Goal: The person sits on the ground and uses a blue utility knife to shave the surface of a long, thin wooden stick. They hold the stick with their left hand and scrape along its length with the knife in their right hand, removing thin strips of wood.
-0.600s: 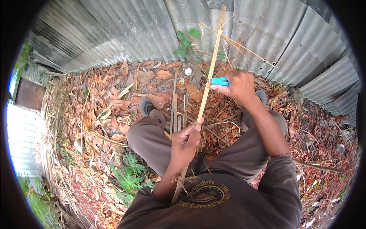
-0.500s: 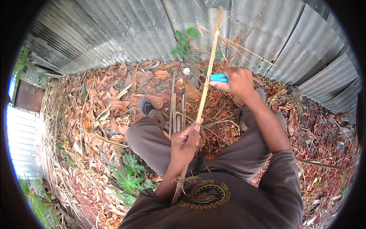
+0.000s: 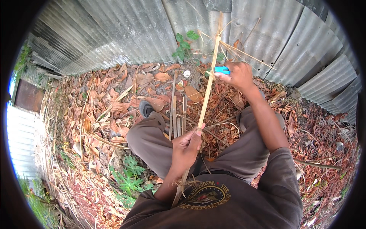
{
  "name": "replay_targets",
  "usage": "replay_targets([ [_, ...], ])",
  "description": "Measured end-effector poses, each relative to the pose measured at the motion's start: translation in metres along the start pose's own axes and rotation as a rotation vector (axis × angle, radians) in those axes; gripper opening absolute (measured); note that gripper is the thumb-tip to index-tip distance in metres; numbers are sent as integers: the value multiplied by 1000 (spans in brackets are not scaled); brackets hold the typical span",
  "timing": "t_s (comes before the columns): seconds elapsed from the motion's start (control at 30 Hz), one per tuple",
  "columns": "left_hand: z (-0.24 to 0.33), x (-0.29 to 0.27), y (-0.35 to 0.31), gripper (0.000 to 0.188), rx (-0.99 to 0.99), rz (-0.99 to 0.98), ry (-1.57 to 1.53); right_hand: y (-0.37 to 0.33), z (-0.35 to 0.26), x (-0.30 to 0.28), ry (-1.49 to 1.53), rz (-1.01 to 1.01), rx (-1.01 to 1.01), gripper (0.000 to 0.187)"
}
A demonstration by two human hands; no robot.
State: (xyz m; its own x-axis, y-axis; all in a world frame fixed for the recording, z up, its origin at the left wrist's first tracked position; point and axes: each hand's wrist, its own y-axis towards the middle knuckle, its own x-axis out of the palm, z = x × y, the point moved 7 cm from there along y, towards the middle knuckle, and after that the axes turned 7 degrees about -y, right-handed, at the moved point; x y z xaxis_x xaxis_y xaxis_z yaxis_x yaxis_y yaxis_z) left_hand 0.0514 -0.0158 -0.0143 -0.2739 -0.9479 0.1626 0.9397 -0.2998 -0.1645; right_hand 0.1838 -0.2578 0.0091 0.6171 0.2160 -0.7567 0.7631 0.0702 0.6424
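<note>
A long pale strip of split bamboo or cane [image 3: 207,93] slants from my body up toward the metal fence, its far end frayed with thin loose shavings. My left hand [image 3: 185,148] is closed around its lower part, thumb lying along it. The strip's near end passes beside my left forearm, with curled shavings there. My right hand [image 3: 238,75] is closed on a blue-handled cutter [image 3: 222,70], held against the strip's upper half. The cutter's blade is too small to make out. A small curl of shaving stands at the point of contact.
Corrugated metal sheets [image 3: 114,34] form a fence ahead. Dry leaves [image 3: 110,103] cover the ground. Several narrow slats [image 3: 174,108] stand between my knees. Green plants grow at my left [image 3: 131,177] and by the fence [image 3: 183,46]. A stick [image 3: 318,165] lies at the right.
My right hand and the cutter have moved slightly up along the strip, away from my body. A small shaving now curls at the cutter. My left hand keeps its hold.
</note>
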Motion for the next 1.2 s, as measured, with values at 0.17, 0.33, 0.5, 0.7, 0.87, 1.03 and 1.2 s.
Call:
replay_targets([
  [0.17,-4,11,-17,32,-8,-92,-58,11,75,16,-75,-280,599,71],
  [0.33,-12,8,-25,32,-29,-82,-31,13,84,-2,-155,-147,398,76],
  [0.5,-13,5,-6,32,-36,-71,-81,11,60,-34,-67,-205,501,74],
  [0.7,-19,-5,10,32,-137,-49,-274,-37,-66,-85,165,-63,-45,60],
  [0.87,-12,2,25,28,-161,-16,-392,-66,-98,-64,247,-189,-197,62],
  [1.03,-13,9,20,29,-183,-73,-446,-62,-72,-42,216,-232,-34,61],
  [1.2,-18,18,19,29,-224,-155,-619,-63,-71,-40,240,-162,-61,61],
])
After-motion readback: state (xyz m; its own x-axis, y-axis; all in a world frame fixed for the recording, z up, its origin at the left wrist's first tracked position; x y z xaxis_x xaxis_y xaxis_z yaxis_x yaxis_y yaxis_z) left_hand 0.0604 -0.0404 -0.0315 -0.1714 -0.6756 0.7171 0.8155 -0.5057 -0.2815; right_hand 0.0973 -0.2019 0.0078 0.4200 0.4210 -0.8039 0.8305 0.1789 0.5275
